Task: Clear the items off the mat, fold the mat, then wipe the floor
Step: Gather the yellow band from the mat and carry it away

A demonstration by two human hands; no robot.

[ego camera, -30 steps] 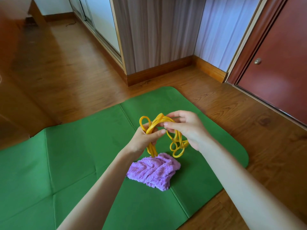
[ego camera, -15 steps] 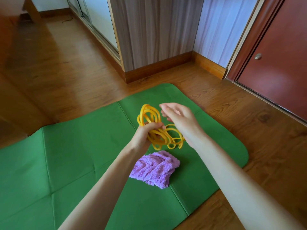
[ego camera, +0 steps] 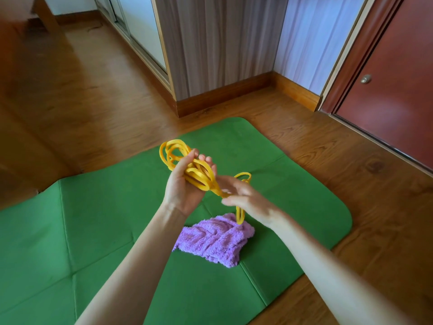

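A green foldable mat [ego camera: 98, 221] lies flat on the wooden floor and fills the lower half of the view. On it, near its right side, lies a crumpled purple towel [ego camera: 215, 240]. Above the mat I hold a bundle of yellow cord [ego camera: 199, 174] coiled in loops. My left hand [ego camera: 185, 186] grips the coils in its palm. My right hand [ego camera: 243, 195], blurred, holds a strand that runs from the bundle, and a loop hangs from it down to the towel.
Wooden floor [ego camera: 351, 165] surrounds the mat. A curtained wall corner with a wooden skirting board [ego camera: 222, 99] stands just beyond the mat's far edge. A red-brown door [ego camera: 393, 90] with a round knob is at the right.
My left hand has turned palm-up with the coils gathered in it. My right hand has dropped lower and to the right, drawing a strand out of the bundle.
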